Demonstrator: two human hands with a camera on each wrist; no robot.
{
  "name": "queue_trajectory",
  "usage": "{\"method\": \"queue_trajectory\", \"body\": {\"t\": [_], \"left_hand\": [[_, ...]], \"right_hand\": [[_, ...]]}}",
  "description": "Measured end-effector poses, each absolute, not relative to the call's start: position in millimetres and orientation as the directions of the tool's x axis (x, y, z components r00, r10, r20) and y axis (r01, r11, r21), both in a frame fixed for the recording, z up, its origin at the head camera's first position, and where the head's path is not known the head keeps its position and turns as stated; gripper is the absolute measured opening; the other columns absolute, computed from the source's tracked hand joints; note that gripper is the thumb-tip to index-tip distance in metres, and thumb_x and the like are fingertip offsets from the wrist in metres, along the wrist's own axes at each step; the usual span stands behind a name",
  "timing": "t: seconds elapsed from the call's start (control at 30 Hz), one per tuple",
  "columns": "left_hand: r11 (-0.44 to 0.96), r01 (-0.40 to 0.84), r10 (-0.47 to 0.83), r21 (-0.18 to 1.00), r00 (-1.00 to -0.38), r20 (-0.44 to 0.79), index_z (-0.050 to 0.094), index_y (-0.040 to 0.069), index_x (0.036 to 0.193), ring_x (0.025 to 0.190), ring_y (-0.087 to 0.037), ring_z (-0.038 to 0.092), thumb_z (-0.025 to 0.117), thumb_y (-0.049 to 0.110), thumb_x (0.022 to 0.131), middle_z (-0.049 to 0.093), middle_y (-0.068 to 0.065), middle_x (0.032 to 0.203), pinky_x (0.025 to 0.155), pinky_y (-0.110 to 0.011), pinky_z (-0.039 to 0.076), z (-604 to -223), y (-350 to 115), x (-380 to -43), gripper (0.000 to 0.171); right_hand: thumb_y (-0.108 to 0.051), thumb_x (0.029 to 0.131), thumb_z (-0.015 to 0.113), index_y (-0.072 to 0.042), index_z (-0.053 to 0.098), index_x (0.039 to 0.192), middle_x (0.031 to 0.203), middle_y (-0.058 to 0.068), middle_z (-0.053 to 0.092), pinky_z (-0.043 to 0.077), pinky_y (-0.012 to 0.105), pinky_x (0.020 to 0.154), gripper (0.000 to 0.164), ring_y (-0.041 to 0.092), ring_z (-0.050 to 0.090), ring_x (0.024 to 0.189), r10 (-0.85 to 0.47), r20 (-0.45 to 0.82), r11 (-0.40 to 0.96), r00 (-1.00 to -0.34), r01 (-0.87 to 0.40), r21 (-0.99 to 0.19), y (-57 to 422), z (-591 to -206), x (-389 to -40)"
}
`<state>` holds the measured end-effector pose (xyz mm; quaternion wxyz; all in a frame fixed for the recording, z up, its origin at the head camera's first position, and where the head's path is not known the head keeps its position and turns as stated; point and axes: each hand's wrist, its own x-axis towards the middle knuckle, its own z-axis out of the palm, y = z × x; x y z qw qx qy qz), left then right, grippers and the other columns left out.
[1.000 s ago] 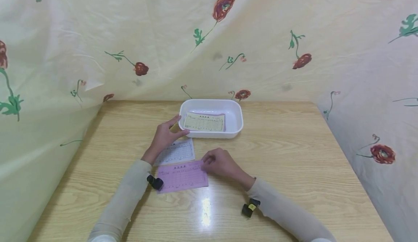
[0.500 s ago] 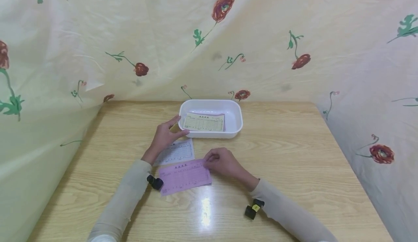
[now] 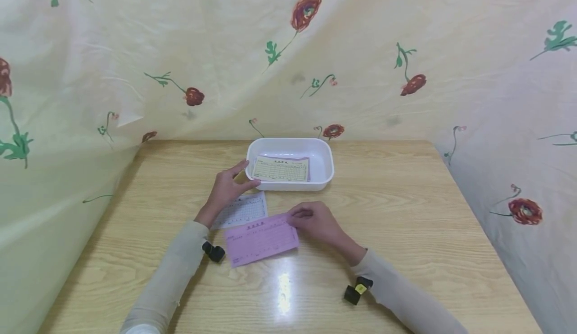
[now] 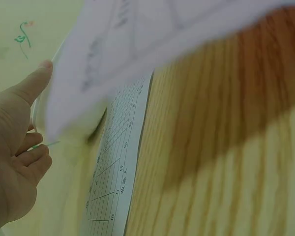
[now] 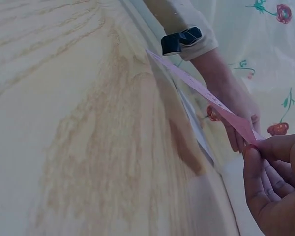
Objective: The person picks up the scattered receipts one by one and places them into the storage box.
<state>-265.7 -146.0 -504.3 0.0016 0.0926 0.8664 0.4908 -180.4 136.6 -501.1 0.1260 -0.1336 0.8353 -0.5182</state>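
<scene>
My right hand (image 3: 317, 221) pinches the upper right corner of a pink printed form slip (image 3: 261, 241) between thumb and fingertips. In the right wrist view the pink slip (image 5: 201, 91) slants up off the table to those fingertips. My left hand (image 3: 227, 189) holds the left end of a white plastic tray (image 3: 322, 166), thumb at the front rim and fingers at the left side. Inside the tray a yellow form slip (image 3: 281, 169) lies over a pinkish one. A white form slip (image 3: 245, 210) lies on the table below the tray, partly hidden by my left wrist.
The wooden table (image 3: 405, 214) has a patterned cloth (image 3: 360, 48) hanging behind it and at both sides. A yellowish patch (image 3: 240, 176) shows between my left hand and the tray; I cannot tell what it is. Black wrist cameras (image 3: 214, 252) sit on both sleeves.
My right hand has drawn the pink slip a little to the right and up, and the slip has tilted, its right end higher. The left hand and tray have stayed put.
</scene>
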Motion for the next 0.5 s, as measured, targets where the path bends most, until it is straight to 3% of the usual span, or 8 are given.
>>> {"method": "queue_trajectory", "body": {"t": [0.5], "left_hand": [[0.505, 0.149, 0.167, 0.850, -0.983, 0.073, 0.045, 0.011, 0.154, 0.153, -0.030, 0.029, 0.083, 0.053, 0.081, 0.036, -0.010, 0.163, 0.124, -0.050, 0.028, -503.7, -146.0, -266.0, 0.092]], "right_hand": [[-0.016, 0.091, 0.078, -0.006, 0.077, 0.106, 0.101, 0.007, 0.077, 0.062, 0.029, 0.080, 0.018, 0.019, 0.073, 0.094, -0.283, -0.050, 0.401, -0.958, -0.071, -0.913, 156.7, -485.3, -184.0]]}}
